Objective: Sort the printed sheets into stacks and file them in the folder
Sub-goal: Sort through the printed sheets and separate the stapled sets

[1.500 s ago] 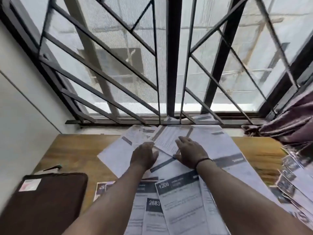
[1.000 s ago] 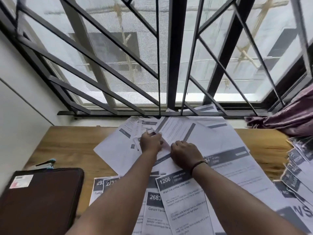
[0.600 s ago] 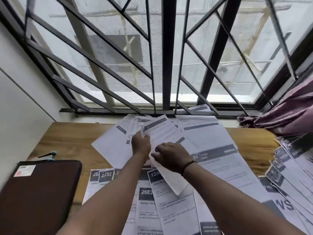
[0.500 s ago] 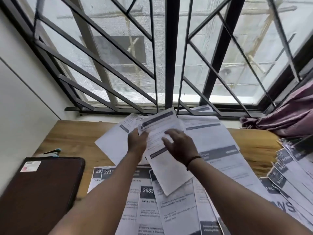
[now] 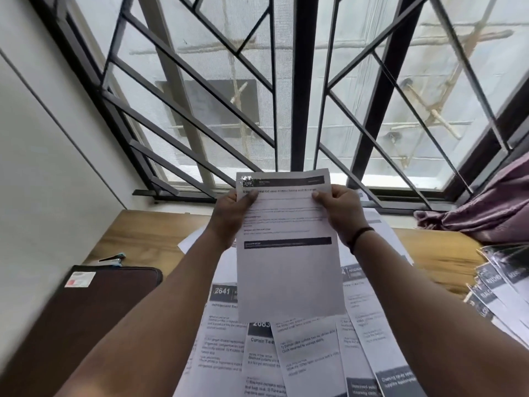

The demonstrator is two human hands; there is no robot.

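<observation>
The sheet (image 5: 289, 253) is now lifted off the pile (image 5: 309, 356). Left hand (image 5: 232, 216) and right hand (image 5: 339, 213) each pinch a top edge. It is likely being read for sorting.

Barred window (image 5: 286, 90) above wooden table (image 5: 148, 233)

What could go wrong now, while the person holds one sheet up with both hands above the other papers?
1. The sheet is pinched only at its top corners by the left hand and right hand, so it may bend or crease.
2. The loose sheets overlap on the table; a forearm may shift them.
3. The fanned pile lies at the right edge of the view and might slide off.
</observation>
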